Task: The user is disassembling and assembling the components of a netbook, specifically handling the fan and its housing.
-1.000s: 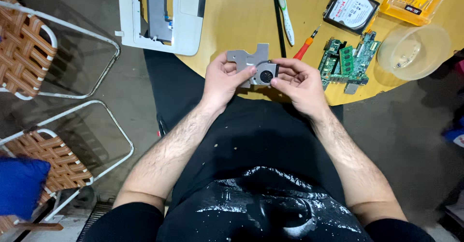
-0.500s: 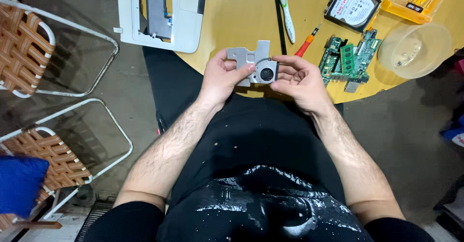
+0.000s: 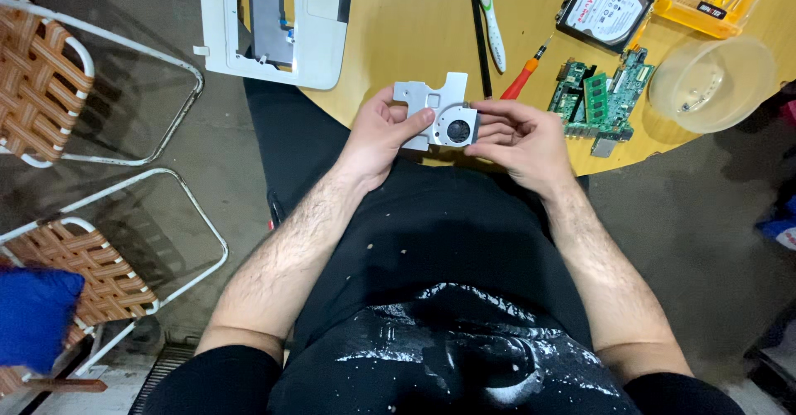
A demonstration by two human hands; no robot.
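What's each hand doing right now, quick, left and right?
Left hand: closed on the grey fan bracket, thumb on top.
Right hand: fingertips gripping the same bracket at its round fan end.

Home repair corner, round wooden table (image 3: 414, 42) (laptop parts spread out), circuit board (image 3: 601, 96), woven chairs (image 3: 37, 75)

Fan bracket (image 3: 438, 113) left of circuit board (image 3: 601, 97)

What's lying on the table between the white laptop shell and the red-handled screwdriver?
In the head view, a white-and-green toothbrush and a thin black rod lie side by side between the laptop shell and the screwdriver.
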